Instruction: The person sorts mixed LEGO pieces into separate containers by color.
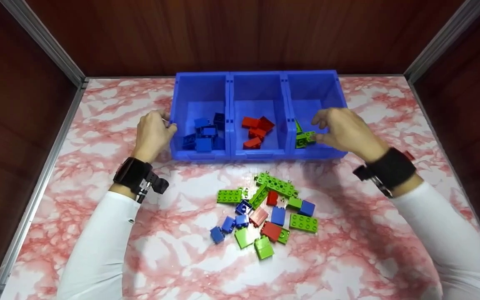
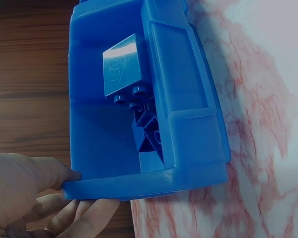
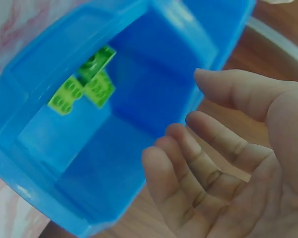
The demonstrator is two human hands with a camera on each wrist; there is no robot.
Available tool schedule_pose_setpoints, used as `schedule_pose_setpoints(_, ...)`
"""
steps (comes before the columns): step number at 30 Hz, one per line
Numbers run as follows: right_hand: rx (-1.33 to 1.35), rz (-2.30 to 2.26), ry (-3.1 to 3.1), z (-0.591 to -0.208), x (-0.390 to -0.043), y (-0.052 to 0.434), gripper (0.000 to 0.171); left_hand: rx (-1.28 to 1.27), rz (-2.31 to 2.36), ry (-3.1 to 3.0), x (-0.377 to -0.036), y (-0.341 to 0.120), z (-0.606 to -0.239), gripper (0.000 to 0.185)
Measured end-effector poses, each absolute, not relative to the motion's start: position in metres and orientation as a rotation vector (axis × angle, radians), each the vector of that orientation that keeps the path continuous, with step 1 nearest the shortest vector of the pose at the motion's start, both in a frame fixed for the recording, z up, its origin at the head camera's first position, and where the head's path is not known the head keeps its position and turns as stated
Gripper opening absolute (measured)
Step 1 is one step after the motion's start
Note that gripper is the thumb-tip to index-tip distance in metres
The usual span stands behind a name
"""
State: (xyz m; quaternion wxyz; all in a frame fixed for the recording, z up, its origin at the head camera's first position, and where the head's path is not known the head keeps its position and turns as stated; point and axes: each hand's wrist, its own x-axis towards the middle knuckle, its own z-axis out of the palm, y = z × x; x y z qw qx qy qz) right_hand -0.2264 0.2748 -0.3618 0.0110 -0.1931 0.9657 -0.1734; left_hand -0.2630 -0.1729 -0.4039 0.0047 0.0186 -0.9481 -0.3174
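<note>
At the upper right of the head view, the right hand (image 1: 346,131) hovers over the right bin (image 1: 331,89), fingers loosely spread and empty; green bricks (image 1: 304,138) lie inside. The left hand (image 1: 152,133), fingers relaxed, touches the left bin (image 1: 181,89). Done well, that steadying contact holds while the right hand lifts straight clear toward the loose pile (image 1: 265,212) at lower centre.

Left hand (image 2: 20,193) cut off by the left wrist view's edge
</note>
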Motion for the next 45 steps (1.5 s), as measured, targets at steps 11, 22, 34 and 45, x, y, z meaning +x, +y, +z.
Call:
schedule_pose_setpoints(11, -0.801, -0.721, 2.93, -0.372, -0.179, 0.252, 0.03, 0.059, -1.016, -2.977, -0.261, -0.172, -0.403, 0.029)
schedule_pose_setpoints(22, -0.778, -0.66, 2.713, -0.418, -0.169, 0.225, 0.043, 0.046, -0.972, -2.947, -0.263, -0.173, -0.405, 0.028)
schedule_pose_setpoints(34, -0.802, -0.562, 2.638, -0.441, -0.172, 0.204, 0.039, 0.075, -0.991, -2.972, -0.261, -0.171, -0.403, 0.028)
schedule_pose_setpoints(45, -0.717, -0.446, 2.669, -0.445, -0.172, 0.192, 0.037, 0.071, -0.997, -2.96, -0.261, -0.172, -0.404, 0.027)
